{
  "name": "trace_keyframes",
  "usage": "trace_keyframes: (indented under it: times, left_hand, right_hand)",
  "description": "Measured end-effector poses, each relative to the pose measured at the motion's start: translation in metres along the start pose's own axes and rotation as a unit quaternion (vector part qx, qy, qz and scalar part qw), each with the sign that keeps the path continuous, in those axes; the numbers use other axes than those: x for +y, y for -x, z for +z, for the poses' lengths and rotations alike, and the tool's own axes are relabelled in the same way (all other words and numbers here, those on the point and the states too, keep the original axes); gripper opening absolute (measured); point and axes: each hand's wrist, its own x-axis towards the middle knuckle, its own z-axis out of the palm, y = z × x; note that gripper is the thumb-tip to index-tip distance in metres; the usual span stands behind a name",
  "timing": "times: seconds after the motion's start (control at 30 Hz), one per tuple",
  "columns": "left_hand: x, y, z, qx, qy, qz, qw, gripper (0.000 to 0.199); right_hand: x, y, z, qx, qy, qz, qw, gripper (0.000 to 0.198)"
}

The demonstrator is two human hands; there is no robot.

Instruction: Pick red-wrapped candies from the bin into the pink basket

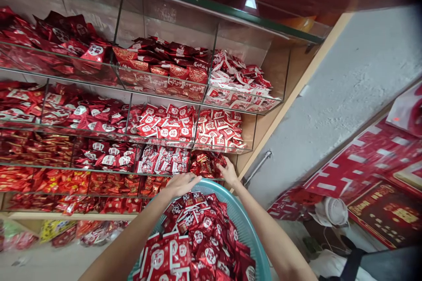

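A teal plastic basket (245, 215) heaped with red and white wrapped packets (204, 232) stands below me, close against the shelves. My left hand (183, 183) lies at the basket's far rim, by the front of a low shelf, with its fingers stretched to the right and nothing in them. In the rightmost compartment of that lower row, my right hand (228, 171) is at a pile of shiny dark red packets (204, 164). Its fingers are apart and touch the pile's right side; the fingertips are partly hidden.
Glass-fronted shelves (165, 140) rise in several rows, their compartments filled with red packets. A wooden side panel (293, 92) borders a grey wall (329, 96) on the right. Red decorations (359, 162) and a white round object (334, 210) are at right. Bagged goods (59, 230) lie under the shelves.
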Motion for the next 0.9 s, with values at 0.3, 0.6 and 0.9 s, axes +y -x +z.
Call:
trace_keyframes:
  times: [0.3, 0.6, 0.9]
  left_hand:
    - [0.003, 0.003, 0.0, -0.001, -0.003, -0.011, 1.0, 0.074]
    - [0.006, 0.007, -0.003, -0.005, -0.005, -0.03, 1.0, 0.073]
    - [0.004, 0.006, -0.002, -0.002, 0.001, -0.009, 1.0, 0.075]
  right_hand:
    - [0.002, 0.006, 0.003, 0.02, -0.023, 0.105, 0.994, 0.032]
    - [-0.009, -0.002, 0.009, 0.04, -0.094, 0.188, 0.977, 0.029]
    - [-0.015, 0.003, 0.018, -0.036, -0.176, 0.232, 0.956, 0.021]
